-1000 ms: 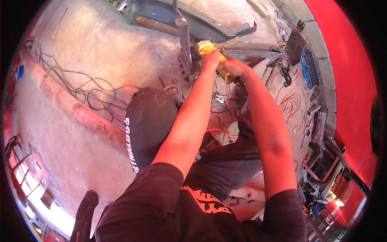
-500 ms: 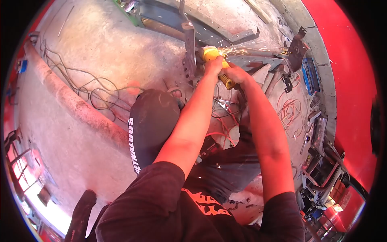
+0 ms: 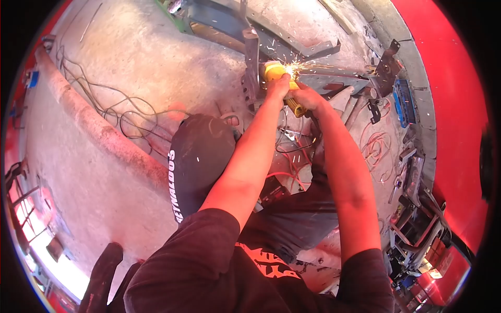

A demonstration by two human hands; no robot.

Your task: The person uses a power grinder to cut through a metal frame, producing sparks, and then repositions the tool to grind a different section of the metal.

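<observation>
Both hands are on a yellow angle grinder [image 3: 275, 72] in the upper middle of the view. My left hand [image 3: 278, 87] is closed round its front part, near the guard. My right hand [image 3: 308, 98] wraps the body farther back, by the ribbed yellow end. Bright sparks fly up and to the right from the grinder's front, where it meets a grey metal frame [image 3: 326, 80]. The exact contact point is hidden by glare. Left of the grinder stands an upright metal bracket [image 3: 251, 65].
A co-worker in a dark cap [image 3: 201, 156] is close on the left. A rusty pipe [image 3: 99, 130] and dark cables [image 3: 125, 112] lie on the floor. To the right are a blue tool [image 3: 403, 103], orange cord [image 3: 376, 146], metal scraps [image 3: 417, 214] and a red panel [image 3: 454, 104].
The spark burst looks wider and brighter round the grinder's front. The whole scene has shifted slightly right and down in view, while both hands keep their hold.
</observation>
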